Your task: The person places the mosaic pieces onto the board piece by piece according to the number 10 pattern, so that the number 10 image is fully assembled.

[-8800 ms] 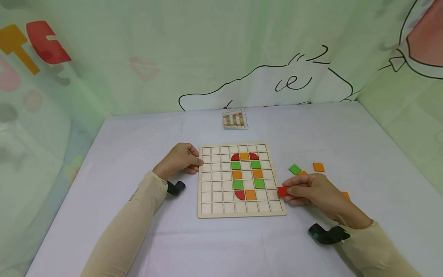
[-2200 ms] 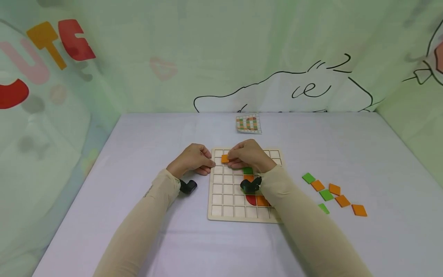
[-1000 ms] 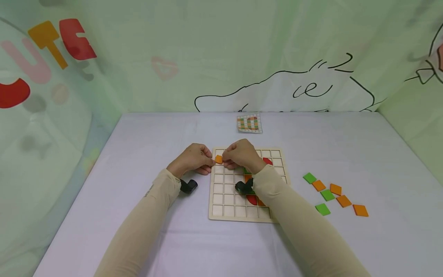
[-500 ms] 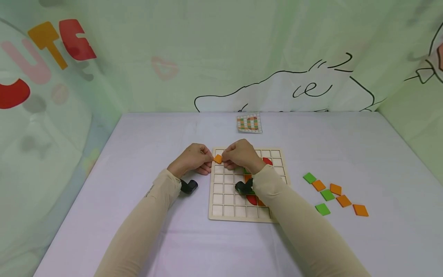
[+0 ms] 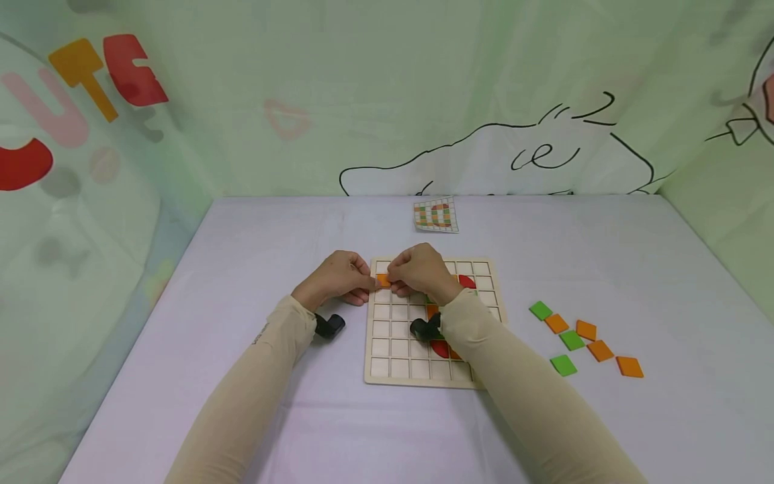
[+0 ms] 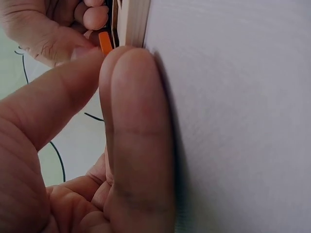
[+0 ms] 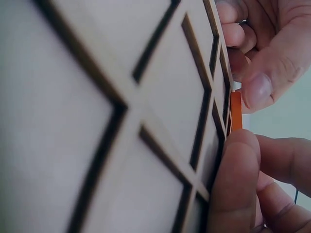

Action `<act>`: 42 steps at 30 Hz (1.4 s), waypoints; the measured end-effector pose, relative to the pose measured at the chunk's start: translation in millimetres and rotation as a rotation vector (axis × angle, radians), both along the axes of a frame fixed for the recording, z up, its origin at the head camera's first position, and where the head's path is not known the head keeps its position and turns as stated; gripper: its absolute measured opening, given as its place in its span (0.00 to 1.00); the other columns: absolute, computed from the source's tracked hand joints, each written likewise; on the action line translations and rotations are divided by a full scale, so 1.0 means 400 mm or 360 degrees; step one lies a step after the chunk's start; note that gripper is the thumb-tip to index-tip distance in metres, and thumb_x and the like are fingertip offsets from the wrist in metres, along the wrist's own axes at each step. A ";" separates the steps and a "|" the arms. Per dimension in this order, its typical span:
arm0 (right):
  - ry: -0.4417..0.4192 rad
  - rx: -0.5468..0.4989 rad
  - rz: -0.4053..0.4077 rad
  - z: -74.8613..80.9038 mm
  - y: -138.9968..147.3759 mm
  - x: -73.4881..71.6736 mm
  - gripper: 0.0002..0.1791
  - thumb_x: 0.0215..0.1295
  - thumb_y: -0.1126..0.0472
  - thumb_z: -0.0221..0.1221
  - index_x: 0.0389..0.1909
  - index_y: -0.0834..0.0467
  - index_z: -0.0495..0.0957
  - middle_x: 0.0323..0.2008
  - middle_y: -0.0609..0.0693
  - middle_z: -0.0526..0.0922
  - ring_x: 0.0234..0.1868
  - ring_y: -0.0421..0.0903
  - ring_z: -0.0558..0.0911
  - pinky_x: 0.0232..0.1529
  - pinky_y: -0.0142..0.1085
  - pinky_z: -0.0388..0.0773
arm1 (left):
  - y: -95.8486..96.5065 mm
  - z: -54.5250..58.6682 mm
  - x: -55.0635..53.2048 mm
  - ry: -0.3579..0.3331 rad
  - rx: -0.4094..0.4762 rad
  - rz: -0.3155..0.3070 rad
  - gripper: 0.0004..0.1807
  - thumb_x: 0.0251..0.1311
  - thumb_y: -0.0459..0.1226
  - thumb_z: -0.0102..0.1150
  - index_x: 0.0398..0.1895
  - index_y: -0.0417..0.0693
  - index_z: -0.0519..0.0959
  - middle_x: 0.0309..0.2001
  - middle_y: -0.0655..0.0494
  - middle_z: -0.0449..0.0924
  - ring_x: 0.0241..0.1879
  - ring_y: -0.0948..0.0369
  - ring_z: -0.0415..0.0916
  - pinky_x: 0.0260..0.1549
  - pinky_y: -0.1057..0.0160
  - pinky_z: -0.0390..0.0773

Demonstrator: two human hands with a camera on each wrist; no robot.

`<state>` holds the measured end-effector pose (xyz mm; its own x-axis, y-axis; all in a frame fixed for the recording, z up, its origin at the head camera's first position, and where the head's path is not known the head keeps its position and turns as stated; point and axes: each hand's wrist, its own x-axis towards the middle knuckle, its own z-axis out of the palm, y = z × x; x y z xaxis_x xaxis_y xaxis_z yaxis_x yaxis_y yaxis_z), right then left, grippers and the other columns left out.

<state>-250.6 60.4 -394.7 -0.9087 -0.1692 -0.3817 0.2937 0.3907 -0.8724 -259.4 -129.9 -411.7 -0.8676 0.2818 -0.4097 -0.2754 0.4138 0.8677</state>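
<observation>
- Lying between the two hands, an orange tile (image 5: 383,279) sits at the board's (image 5: 390,368) left column, second row down; I cannot tell whether it is fully seated.
- Left hand (image 5: 336,277): beside the board's left edge, thumb touching the tile; I cannot tell whether it grips it.
- Right hand (image 5: 422,271): over the board, thumb and finger pinching the tile's right side.
- Three green pieces (image 5: 571,341) and four orange pieces (image 5: 600,350) lie on the counter (image 5: 314,417), right of the board.
- A pattern card (image 5: 437,215) lies beyond it.
</observation>
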 end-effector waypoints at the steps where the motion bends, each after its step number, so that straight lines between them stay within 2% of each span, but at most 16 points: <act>1: 0.0001 0.0000 -0.0004 -0.001 0.000 0.000 0.08 0.70 0.69 0.64 0.46 0.69 0.84 0.31 0.56 0.86 0.23 0.41 0.84 0.32 0.31 0.88 | 0.000 0.000 0.000 0.0000 0.0002 -0.0006 0.16 0.61 0.30 0.72 0.44 0.38 0.74 0.28 0.49 0.82 0.22 0.61 0.82 0.25 0.66 0.88; 5: 0.0007 0.0014 -0.0014 -0.002 0.001 0.000 0.08 0.70 0.68 0.65 0.46 0.68 0.84 0.31 0.55 0.86 0.22 0.40 0.84 0.31 0.30 0.88 | 0.002 0.000 0.001 0.0005 0.0002 -0.0023 0.17 0.60 0.30 0.73 0.45 0.38 0.73 0.27 0.49 0.82 0.22 0.61 0.82 0.25 0.66 0.88; 11: 0.0031 -0.0016 0.0020 0.003 0.018 0.007 0.09 0.71 0.67 0.64 0.47 0.68 0.84 0.30 0.55 0.86 0.24 0.42 0.84 0.33 0.31 0.88 | 0.005 -0.004 -0.002 0.0005 0.0003 -0.0020 0.12 0.64 0.30 0.69 0.43 0.38 0.75 0.28 0.49 0.83 0.22 0.62 0.82 0.25 0.66 0.88; 14: 0.0063 -0.0026 0.0051 0.010 0.056 0.014 0.11 0.73 0.64 0.63 0.48 0.68 0.84 0.32 0.57 0.85 0.27 0.44 0.84 0.36 0.33 0.89 | 0.005 -0.006 -0.004 0.0006 0.0009 -0.0019 0.10 0.65 0.30 0.68 0.43 0.38 0.75 0.29 0.49 0.83 0.22 0.62 0.82 0.25 0.66 0.88; 18: 0.0093 0.0025 0.0035 0.023 0.152 0.030 0.13 0.76 0.62 0.61 0.51 0.69 0.82 0.38 0.59 0.86 0.32 0.45 0.84 0.39 0.33 0.89 | 0.005 -0.007 -0.006 0.0005 0.0009 -0.0022 0.13 0.64 0.28 0.68 0.45 0.37 0.75 0.30 0.48 0.83 0.23 0.61 0.82 0.26 0.65 0.88; 25: 0.0084 0.0349 -0.0086 0.032 0.367 0.084 0.18 0.75 0.57 0.62 0.55 0.68 0.79 0.40 0.55 0.86 0.35 0.46 0.83 0.38 0.32 0.87 | 0.004 -0.001 -0.001 -0.0007 -0.0019 -0.0024 0.15 0.62 0.27 0.70 0.47 0.36 0.74 0.32 0.47 0.83 0.24 0.60 0.82 0.28 0.64 0.89; 31: 0.0064 0.0563 -0.0007 0.019 0.517 0.127 0.19 0.72 0.54 0.65 0.51 0.67 0.80 0.29 0.50 0.81 0.29 0.44 0.77 0.29 0.33 0.80 | -0.001 0.000 0.000 -0.0013 -0.0025 -0.0026 0.15 0.62 0.27 0.70 0.46 0.36 0.74 0.32 0.47 0.83 0.24 0.60 0.82 0.29 0.64 0.89; 35: 0.0038 0.0645 0.0035 0.011 0.553 0.145 0.22 0.67 0.52 0.69 0.50 0.66 0.80 0.31 0.50 0.81 0.29 0.46 0.77 0.29 0.35 0.78 | -0.007 -0.003 0.001 -0.0004 -0.0024 -0.0016 0.15 0.62 0.27 0.70 0.47 0.36 0.73 0.32 0.47 0.83 0.24 0.60 0.82 0.28 0.64 0.89; 38: 0.0004 0.0724 0.0040 0.009 0.555 0.153 0.25 0.64 0.49 0.71 0.51 0.64 0.79 0.37 0.51 0.82 0.35 0.49 0.78 0.33 0.36 0.78 | -0.006 -0.004 0.002 -0.0002 -0.0016 -0.0022 0.16 0.62 0.27 0.70 0.47 0.36 0.74 0.32 0.47 0.84 0.24 0.60 0.82 0.28 0.64 0.89; 42: -0.0001 0.0819 0.0034 0.008 0.551 0.161 0.25 0.62 0.50 0.73 0.49 0.64 0.79 0.39 0.54 0.80 0.39 0.51 0.77 0.35 0.36 0.76 | -0.002 -0.004 0.002 -0.0004 -0.0008 -0.0031 0.15 0.62 0.27 0.70 0.47 0.36 0.74 0.32 0.47 0.84 0.24 0.60 0.82 0.29 0.64 0.89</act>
<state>-186.4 280.6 -391.6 -0.9068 0.0221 -0.4209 0.2813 0.7754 -0.5654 -258.6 -130.8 -413.2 -0.8609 0.2965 -0.4135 -0.2697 0.4234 0.8649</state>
